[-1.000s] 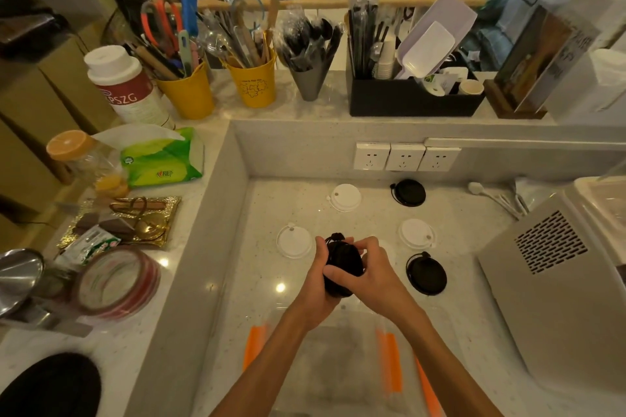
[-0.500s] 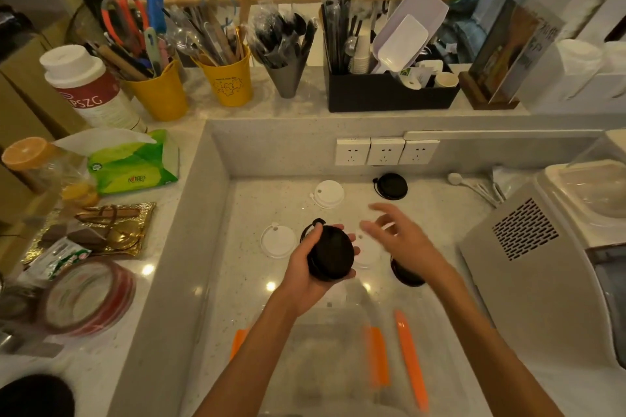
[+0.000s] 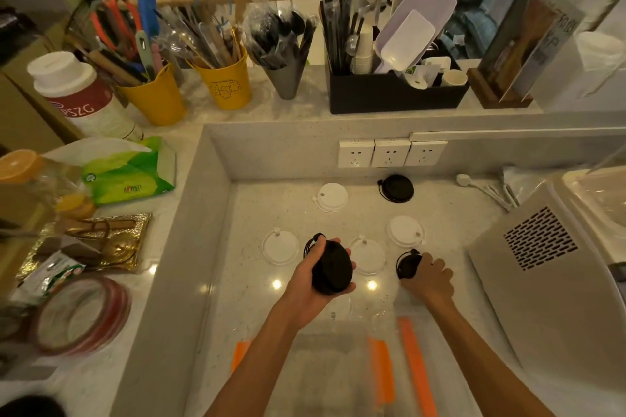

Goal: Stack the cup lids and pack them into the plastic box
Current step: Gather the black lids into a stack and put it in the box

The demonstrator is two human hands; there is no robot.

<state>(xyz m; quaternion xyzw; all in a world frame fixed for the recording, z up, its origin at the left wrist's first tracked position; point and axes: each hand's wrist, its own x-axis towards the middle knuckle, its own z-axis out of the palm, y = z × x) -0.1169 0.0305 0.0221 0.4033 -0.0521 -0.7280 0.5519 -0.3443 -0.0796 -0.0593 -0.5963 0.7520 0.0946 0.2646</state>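
Observation:
My left hand (image 3: pixel 310 284) holds a stack of black cup lids (image 3: pixel 330 267) above the counter. My right hand (image 3: pixel 428 278) is down on a single black lid (image 3: pixel 406 264) lying to the right, fingers closing over it. Another black lid (image 3: pixel 396 188) lies near the back wall. White lids lie at the back (image 3: pixel 332 196), the right (image 3: pixel 404 230), the left (image 3: pixel 280 245) and the middle (image 3: pixel 367 256). The clear plastic box (image 3: pixel 325 372) with orange clasps (image 3: pixel 381 369) stands below my forearms, partly hidden by them.
A grey machine (image 3: pixel 548 281) fills the right side. Wall sockets (image 3: pixel 389 152) sit on the back wall. The raised ledge holds yellow utensil cups (image 3: pixel 227 85), a black organiser (image 3: pixel 396 95), a tissue pack (image 3: pixel 130 173) and tape rolls (image 3: pixel 81 315).
My right hand let go of the stack, swung right and came down on the single black lid. My left hand keeps the stack, tilted slightly.

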